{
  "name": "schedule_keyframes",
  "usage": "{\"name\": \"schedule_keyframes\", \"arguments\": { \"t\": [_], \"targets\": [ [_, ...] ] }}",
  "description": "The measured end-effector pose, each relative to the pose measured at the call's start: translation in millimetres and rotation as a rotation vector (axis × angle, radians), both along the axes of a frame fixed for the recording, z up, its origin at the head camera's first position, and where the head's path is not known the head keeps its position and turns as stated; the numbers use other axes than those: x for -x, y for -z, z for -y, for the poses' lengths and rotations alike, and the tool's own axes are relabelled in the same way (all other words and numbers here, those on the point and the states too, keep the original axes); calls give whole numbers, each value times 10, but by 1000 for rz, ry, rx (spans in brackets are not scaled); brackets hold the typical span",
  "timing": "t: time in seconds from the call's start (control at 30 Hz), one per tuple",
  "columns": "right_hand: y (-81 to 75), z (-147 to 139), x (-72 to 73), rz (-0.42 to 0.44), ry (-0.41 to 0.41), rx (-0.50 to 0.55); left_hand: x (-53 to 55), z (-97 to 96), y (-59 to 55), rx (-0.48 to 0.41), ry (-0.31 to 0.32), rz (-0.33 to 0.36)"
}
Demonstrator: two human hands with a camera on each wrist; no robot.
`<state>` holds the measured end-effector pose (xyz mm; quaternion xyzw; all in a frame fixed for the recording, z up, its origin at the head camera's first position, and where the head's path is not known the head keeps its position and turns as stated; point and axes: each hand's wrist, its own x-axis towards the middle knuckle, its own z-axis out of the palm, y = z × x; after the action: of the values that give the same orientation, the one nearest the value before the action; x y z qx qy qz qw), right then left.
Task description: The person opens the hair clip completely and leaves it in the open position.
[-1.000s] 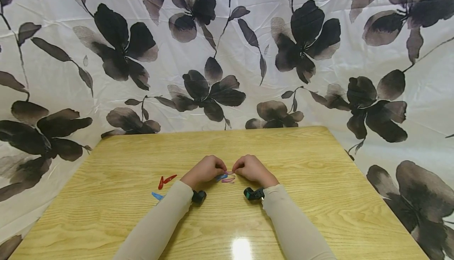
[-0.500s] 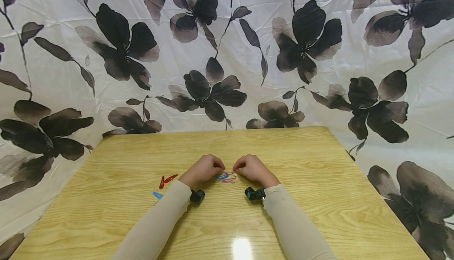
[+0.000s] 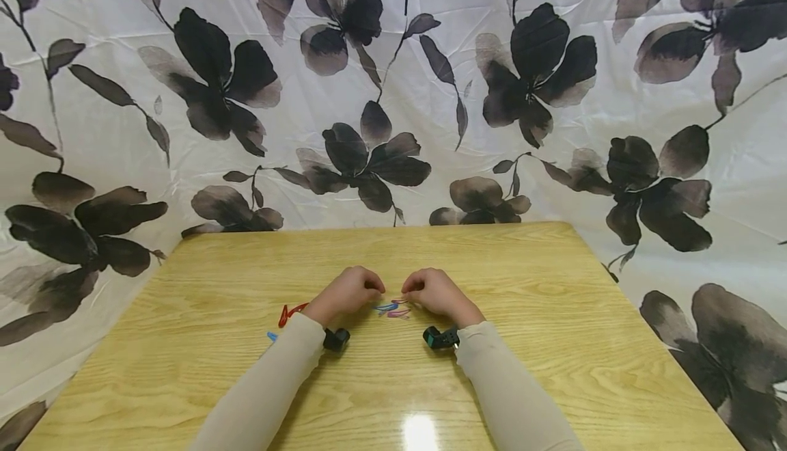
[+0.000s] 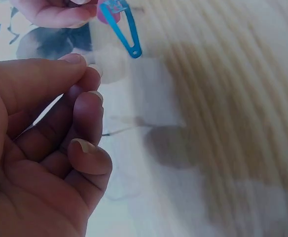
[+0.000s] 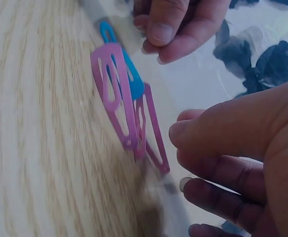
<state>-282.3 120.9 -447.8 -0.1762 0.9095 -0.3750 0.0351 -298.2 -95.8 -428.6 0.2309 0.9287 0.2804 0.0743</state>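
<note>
Beside the blue clip (image 5: 136, 83), a pink clip (image 5: 156, 124) is aligned between left hand (image 3: 347, 294) and nearer right hand (image 3: 435, 292), fingers empty, loosely curled.

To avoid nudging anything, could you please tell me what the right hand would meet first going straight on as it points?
Probably the pink hair clip nearest the right hand, though depth is hard to judge.
</note>
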Motion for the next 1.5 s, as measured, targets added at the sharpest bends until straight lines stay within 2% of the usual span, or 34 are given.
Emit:
{"name": "schedule_keyframes", "arguments": {
  "t": [0.27,0.7,1.17,1.3,1.5],
  "targets": [
    [-88,105,-20,-14,-38,6,-51,144,-112,-9,-22,12],
    [-318,449,20,-30,-140,-43,-112,443,-294,-1,-22,-21],
    [-266,781,15,-52,-190,-70,-178,861,-386,45,-56,14],
    [-258,861,42,-68,-209,-96,-182,933,-385,62,-58,2],
    [-285,997,76,-91,-240,-134,-192,1004,-407,89,-94,11]
  ]
}}
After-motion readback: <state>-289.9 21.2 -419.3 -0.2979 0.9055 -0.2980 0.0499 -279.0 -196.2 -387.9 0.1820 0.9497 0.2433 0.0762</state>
